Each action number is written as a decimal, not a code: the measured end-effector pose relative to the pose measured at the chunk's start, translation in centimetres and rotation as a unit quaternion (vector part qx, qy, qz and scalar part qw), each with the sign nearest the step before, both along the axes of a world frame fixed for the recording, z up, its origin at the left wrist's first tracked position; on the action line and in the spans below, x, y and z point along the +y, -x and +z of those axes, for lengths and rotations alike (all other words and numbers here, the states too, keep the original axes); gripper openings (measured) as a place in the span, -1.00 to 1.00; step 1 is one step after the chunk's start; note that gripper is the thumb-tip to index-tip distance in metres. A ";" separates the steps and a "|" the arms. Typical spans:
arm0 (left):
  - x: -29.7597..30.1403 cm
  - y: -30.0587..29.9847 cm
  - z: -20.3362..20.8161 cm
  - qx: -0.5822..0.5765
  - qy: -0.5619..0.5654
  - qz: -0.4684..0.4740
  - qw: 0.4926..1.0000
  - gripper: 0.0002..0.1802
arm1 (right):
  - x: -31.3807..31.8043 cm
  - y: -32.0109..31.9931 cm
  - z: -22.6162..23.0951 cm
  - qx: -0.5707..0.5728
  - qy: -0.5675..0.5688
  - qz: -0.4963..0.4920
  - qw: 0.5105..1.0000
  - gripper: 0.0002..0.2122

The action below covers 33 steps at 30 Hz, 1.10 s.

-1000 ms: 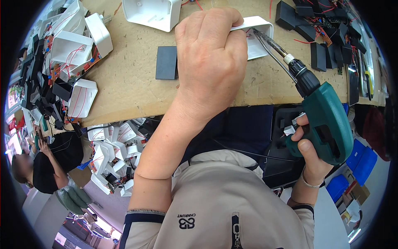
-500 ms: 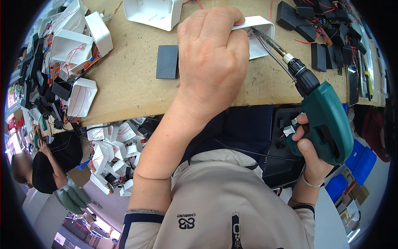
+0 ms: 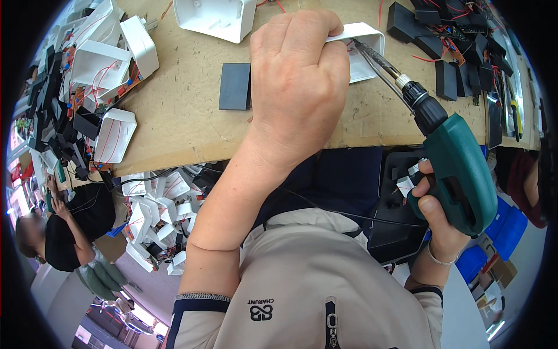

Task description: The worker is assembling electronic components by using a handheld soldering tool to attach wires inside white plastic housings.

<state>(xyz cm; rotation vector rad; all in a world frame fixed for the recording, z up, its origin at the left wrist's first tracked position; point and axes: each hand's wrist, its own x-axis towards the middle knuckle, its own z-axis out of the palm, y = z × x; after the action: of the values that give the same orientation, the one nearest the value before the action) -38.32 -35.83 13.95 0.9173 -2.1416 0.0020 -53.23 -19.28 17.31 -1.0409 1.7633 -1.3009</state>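
The left hand (image 3: 299, 81) turns its back upward, fingers curled closed with their tips mostly out of sight, gripping the edge of a white housing (image 3: 361, 67). That housing lies just right of the left fingers, its open side partly showing; whether those fingers pinch anything more cannot be told.

The right hand (image 3: 443, 224) wraps its fingers and thumb around the handle of a green soldering gun (image 3: 465, 168). From the right fingers the tool slants up and left, through a black collar (image 3: 429, 107) and a metal barrel, so that its dark tip reaches into the housing, near the left fingers. A bracelet (image 3: 443, 260) circles the right wrist.

Just left of the right fingers sits a dark tray (image 3: 390, 200) with small parts in it. Right beside the left hand, on its left, a flat dark block (image 3: 235, 86) lies on the workbench (image 3: 186, 131); a second white housing (image 3: 215, 20) stands open, up and left of the left fingers.

Farther right of the left fingers is a heap of black boxes (image 3: 446, 78) with red wires. Well to their left spread wired white housings (image 3: 96, 67) and more black boxes, and beyond those a co-worker (image 3: 70, 238) in a black top.
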 end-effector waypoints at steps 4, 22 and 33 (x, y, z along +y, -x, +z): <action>-0.4 -0.1 -2.3 0.064 0.053 -0.031 0.996 -0.96 | 0.3 0.2 0.6 -0.021 -0.038 0.026 0.999 -0.61; -0.4 0.0 -2.3 0.065 0.049 -0.031 0.996 -0.96 | 0.6 0.2 -0.6 -0.016 -0.003 0.018 1.000 -0.42; -0.8 0.2 -3.1 0.078 0.057 -0.046 0.994 -0.94 | 0.4 -0.1 -0.6 -0.030 -0.011 0.006 0.999 -0.41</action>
<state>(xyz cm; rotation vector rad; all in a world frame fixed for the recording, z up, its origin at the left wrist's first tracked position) -38.49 -36.63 10.82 0.7279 -2.0146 0.0060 -53.12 -18.90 16.66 -0.9895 1.7198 -1.2901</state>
